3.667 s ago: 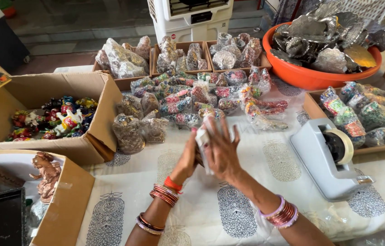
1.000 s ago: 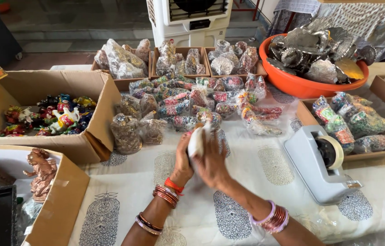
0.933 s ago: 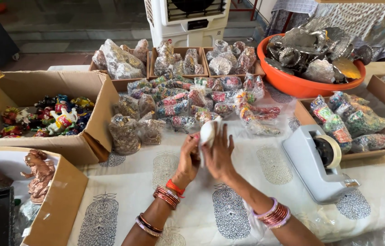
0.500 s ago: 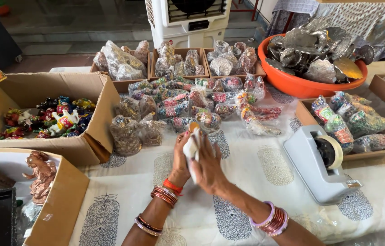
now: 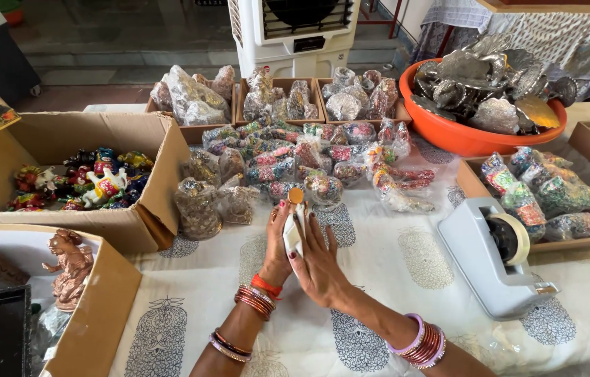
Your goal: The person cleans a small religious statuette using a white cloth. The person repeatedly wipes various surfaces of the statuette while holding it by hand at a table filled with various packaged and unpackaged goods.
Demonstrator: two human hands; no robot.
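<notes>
Together, left hand point(image 5: 278, 244) and right hand point(image 5: 321, 269) press a small white packet point(image 5: 295, 234) between palms

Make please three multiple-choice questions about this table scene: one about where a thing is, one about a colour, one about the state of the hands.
1. Where does the tape dispenser stand?
A. inside the cardboard box on the left
B. on the printed cloth, to the right of the hands
C. in the round tub

2. What colour is the round tub that holds the silvery pieces?
A. orange
B. green
C. white

3. How are the two hands?
A. both flat on the cloth, holding nothing
B. one inside a box, one on the dispenser
C. pressed together around a small white-wrapped item

Answers:
1 B: the grey dispenser sits on the cloth at the right.
2 A: its rim and wall are orange.
3 C: the left hand and right hand enclose the small white-wrapped item, which has a round gold tip.
</notes>
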